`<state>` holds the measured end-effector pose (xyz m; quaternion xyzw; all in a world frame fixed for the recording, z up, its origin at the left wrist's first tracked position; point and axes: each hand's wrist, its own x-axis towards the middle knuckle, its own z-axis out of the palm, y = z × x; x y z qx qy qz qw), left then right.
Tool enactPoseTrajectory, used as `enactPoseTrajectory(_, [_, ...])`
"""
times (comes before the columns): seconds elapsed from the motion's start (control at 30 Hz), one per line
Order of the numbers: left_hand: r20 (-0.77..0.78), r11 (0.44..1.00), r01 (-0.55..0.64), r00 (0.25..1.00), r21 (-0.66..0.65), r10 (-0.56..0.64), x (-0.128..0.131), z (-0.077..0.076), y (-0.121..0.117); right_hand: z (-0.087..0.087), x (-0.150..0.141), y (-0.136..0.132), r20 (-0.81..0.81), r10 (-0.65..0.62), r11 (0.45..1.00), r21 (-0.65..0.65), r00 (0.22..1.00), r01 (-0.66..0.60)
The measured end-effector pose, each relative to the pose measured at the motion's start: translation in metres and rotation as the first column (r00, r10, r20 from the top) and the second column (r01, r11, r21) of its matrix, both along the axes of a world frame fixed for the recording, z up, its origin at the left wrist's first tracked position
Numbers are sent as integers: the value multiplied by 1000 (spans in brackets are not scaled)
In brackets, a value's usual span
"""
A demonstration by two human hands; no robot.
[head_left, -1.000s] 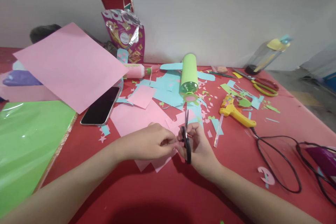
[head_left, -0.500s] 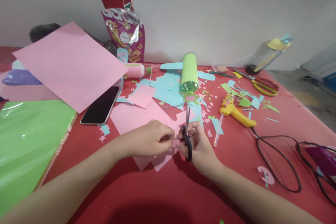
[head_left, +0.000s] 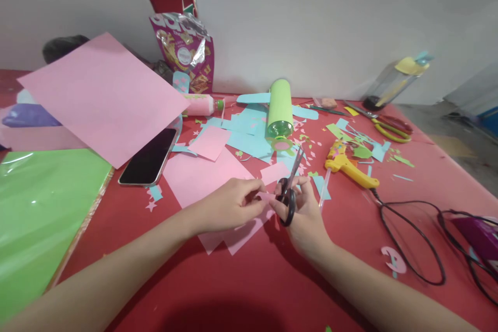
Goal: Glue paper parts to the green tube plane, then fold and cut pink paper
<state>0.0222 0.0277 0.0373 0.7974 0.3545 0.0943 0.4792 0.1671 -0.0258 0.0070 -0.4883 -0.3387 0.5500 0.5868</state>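
Note:
Between the fingertips of my left hand (head_left: 237, 203) is a small piece of pink paper (head_left: 266, 196), pinched at its left end. My right hand (head_left: 305, 215) is closed around black-handled scissors (head_left: 288, 202), whose blades point up and away from me. The right thumb and fingertips also reach the right end of the pink piece. Below both hands lie larger pink paper sheets (head_left: 206, 179), partly covered by them. Just beyond the scissors lies a bottle wrapped in green paper (head_left: 280, 104), with light-blue paper strips at its sides.
A yellow glue gun (head_left: 352, 170) with a black cord lies at right, near paper scraps. Yellow-handled scissors (head_left: 391, 129) and a clear bottle (head_left: 392, 85) stand behind it. At left are a phone (head_left: 150, 158), a pink sheet (head_left: 105, 98) and a green pack (head_left: 42, 207).
The scissors have tilted to the right, and my right hand has shifted slightly right and up. My left hand has moved a little right, with the pink piece now showing between the hands.

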Motion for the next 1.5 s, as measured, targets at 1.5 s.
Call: enactPoseTrajectory(1.5, [334, 904, -425, 847, -39, 413, 2, 7, -2, 3, -1, -10, -89, 447, 891, -38, 890, -452])
